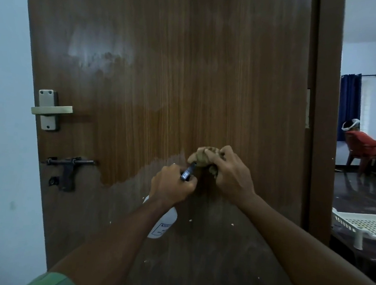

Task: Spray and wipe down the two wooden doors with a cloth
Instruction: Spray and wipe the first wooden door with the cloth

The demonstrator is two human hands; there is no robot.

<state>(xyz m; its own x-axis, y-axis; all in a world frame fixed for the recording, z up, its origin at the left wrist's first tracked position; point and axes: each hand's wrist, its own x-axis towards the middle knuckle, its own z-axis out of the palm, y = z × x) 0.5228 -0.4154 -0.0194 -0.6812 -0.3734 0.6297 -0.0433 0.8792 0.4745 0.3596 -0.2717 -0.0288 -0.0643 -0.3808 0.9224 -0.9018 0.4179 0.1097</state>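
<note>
Left hand (171, 184) in tight grip round spray bottle (162, 224), nozzle nearly touching balled cloth (203, 158) pinched in right hand (231, 173) before wooden door (166, 72). Likely soaking cloth, dripping down door; lower dusty panel not yet wiped.

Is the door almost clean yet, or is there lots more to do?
Partly. The brown wooden door looks wet and darker across its middle. The left hand grips a white spray bottle, aimed at the crumpled tan cloth in the right hand. The dull, speckled lower part remains, plus a second door, unseen.
</note>
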